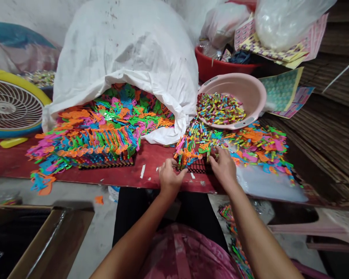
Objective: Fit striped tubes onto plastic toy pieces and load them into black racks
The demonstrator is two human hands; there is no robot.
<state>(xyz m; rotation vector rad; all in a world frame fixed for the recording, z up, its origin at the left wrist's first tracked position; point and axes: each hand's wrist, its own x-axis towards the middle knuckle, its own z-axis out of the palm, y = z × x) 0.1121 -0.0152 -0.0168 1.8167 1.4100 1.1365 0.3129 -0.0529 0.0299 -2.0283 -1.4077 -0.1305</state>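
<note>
Black plastic grid [198, 167] lies crosswise on the worktop [149, 164] between my left hand [170, 178] and right hand [223, 168], both curled, pinching its ends, left slightly nearer me.

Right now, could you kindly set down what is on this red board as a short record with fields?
Left hand: fingers at the near edge of a black plastic grid rack
Right hand: at the rack's right end, against brightly coloured plastic pieces
Nearby: red board; white woven sack over more pieces
Also there: pink basin of small multicoloured tubes; yellow-rimmed fan; cardboard box
</note>
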